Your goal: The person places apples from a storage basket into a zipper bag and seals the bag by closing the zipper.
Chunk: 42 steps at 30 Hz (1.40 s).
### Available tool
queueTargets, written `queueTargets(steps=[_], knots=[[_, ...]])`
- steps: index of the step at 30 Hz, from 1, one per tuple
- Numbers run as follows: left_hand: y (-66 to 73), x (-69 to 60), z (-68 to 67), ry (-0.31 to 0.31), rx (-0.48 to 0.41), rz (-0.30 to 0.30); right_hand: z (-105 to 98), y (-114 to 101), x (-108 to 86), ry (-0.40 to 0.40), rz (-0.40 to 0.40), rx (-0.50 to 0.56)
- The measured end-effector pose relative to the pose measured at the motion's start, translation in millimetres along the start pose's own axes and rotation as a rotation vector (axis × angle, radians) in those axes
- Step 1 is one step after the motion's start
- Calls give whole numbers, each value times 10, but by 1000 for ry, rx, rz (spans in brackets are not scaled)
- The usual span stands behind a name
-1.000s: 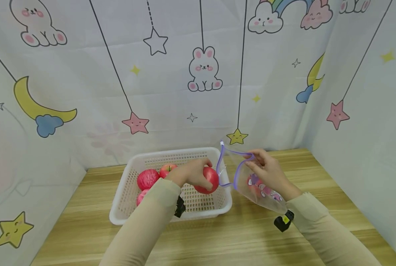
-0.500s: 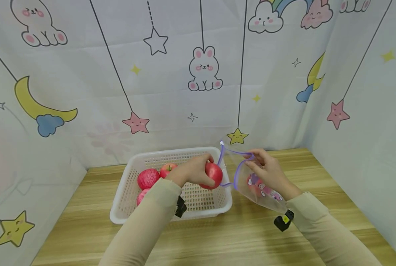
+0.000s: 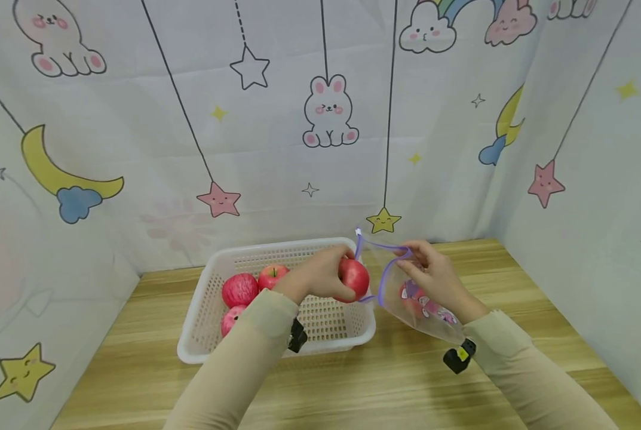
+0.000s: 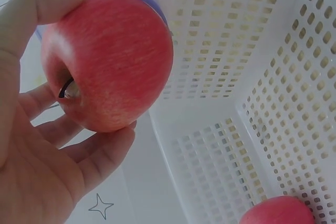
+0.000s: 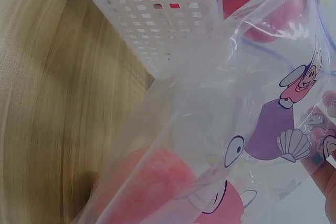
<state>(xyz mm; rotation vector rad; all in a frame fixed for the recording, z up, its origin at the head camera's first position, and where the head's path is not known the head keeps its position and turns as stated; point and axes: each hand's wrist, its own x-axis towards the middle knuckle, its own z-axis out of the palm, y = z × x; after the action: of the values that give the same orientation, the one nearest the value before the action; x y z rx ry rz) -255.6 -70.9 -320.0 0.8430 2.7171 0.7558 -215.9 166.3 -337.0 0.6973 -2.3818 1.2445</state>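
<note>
As the wooden surface [image 3: 352,391] stretches out in front, a clear bag [image 3: 430,307] slants over its right side, a bagged apple [image 5: 149,182] showing through the plastic. The right grip [image 3: 438,275] pinches the bag's top edge, and the purple-rimmed mouth gapes. The left grip [image 3: 325,275] is curled round a red apple [image 3: 355,279], right at that mouth; whether it's past the rim I can't tell. My advice: hold the mouth wide and steady, aim for its middle, and let go only once the apple is deep inside. That floppy rim could snag, and the right wall of the white basket [image 3: 336,345] sits close by. Beyond the left sleeve [image 3: 236,364], three more apples [image 3: 239,291] lie towards the basket's left end, and a cartoon-printed curtain [image 3: 277,155] hangs behind everything.
</note>
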Motion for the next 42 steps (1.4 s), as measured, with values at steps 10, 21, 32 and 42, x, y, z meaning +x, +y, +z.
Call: queueTargets(steps=[10,21,32,42], knots=[[68,33,42,2,48,25,-6,-11,2,7,0,-5],[107,75,94,24,74,65,-16,-12,-5,5,3,9],[93,137,109,32,25,79,-12,21,-5,13,-16,1],[95,149,125,79,39,116,59,370,-15,29,-23,11]])
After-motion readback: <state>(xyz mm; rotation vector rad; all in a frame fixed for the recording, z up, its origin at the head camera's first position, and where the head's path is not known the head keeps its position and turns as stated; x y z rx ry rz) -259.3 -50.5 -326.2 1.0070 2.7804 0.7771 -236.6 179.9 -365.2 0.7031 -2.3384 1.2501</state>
